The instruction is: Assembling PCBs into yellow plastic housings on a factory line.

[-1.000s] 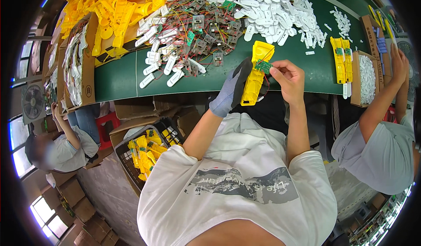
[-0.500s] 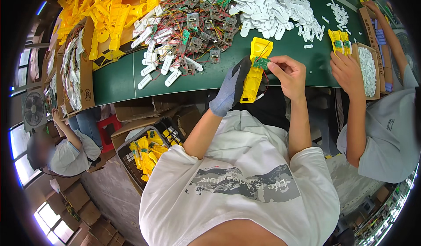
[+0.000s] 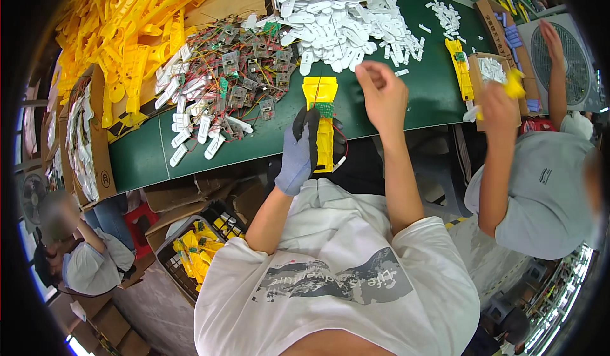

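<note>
My left hand (image 3: pixel 298 149), in a grey glove with black fingers, is closed around a long yellow plastic housing (image 3: pixel 325 141). A small green circuit board (image 3: pixel 325 109) sits inside the housing's upper half. Thin wires run from it, and a small white piece (image 3: pixel 340 164) hangs at the lower right. My bare right hand (image 3: pixel 385 95) is apart from the housing, above the green table by the near edge of a pile of flat white plastic pieces (image 3: pixel 346 22). Its fingers are loosely bent and apart, with nothing visible in them.
Left of the housing lies a heap of wired circuit modules (image 3: pixel 238 70) with white cases. Yellow housings (image 3: pixel 136 45) are piled at far left. A black crate (image 3: pixel 171 261) of yellow parts stands below the table. At right, a co-worker's blurred hand (image 3: pixel 500 108) holds something yellow.
My right hand has let go of the circuit board and moved up toward the white pieces. The housing now stands more upright in my left hand. The view has shifted.
</note>
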A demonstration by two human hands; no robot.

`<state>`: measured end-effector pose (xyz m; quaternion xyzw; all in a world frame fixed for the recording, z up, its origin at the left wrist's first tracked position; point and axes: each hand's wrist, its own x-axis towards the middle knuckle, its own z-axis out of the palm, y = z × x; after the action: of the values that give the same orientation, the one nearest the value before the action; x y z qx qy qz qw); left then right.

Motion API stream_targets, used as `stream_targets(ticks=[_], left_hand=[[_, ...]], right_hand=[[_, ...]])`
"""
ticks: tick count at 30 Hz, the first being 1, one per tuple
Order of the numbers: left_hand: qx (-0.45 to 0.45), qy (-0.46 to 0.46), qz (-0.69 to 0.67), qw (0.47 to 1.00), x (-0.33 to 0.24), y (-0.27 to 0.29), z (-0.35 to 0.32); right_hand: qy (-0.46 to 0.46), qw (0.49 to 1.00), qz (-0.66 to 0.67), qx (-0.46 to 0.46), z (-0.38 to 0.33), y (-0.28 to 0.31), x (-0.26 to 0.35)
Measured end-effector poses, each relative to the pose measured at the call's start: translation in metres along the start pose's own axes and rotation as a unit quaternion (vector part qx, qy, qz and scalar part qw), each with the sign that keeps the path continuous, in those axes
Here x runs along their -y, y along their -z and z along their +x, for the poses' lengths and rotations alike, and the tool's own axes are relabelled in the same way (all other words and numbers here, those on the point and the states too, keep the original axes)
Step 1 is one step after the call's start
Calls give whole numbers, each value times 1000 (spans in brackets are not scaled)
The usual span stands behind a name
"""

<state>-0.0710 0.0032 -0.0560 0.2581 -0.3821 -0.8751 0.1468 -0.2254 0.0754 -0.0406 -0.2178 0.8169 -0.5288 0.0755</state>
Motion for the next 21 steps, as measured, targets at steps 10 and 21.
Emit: stream_targets(ticks=[10,21], left_hand=[[8,-79,16,997,3,-9,4],[-17,-157,85,984,6,-7,18]], right_hand=[[-11,994,-42,96,51,0,-29],[-5,940,266,213,-12,12,-14]])
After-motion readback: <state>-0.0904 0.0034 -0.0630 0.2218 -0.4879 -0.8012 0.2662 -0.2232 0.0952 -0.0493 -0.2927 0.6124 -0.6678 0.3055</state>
